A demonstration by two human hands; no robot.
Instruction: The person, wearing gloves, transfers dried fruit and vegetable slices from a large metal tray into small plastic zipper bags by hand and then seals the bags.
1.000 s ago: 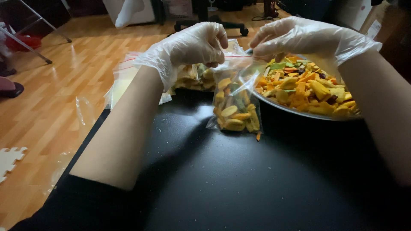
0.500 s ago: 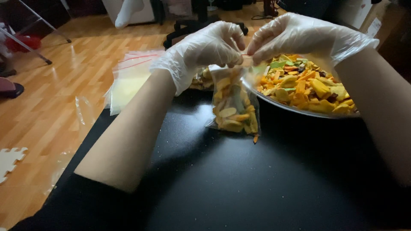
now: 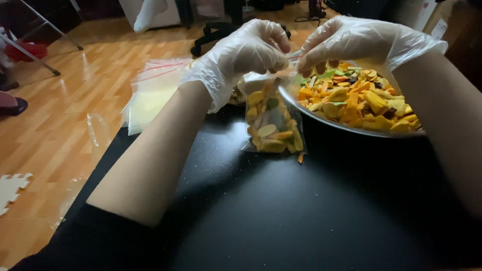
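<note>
1. Change: a second ago both hands held the bag's mouth spread wide; now the left hand (image 3: 251,50) and right hand (image 3: 346,40) are close together, pinching the top edge of the bag (image 3: 272,120) between gloved fingertips. Mouth looks drawn narrow.
2. Read: filling looks finished and the work has moved on to closing the strip. Whether the seal is fully pressed, cannot tell; fingers cover it.
3. Grip: both hands grasp the bag top, left at its left end, right at its right end. Thin clear gloves on both.
4. Bag position: hanging upright from the hands, bottom resting on the black table (image 3: 301,216), touching the bowl's near-left rim. About half full of yellow-orange chips.
5. Bowl (image 3: 321,119): metal, wide, heaped with mixed yellow, orange and green chips; sits right of the bag.
6. Spare bags (image 3: 150,90): flat stack of clear rectangular zip bags with a red strip line, on the table's far-left edge, overhanging the wood floor (image 3: 65,115).
7. Labels or signs: none readable.
</note>
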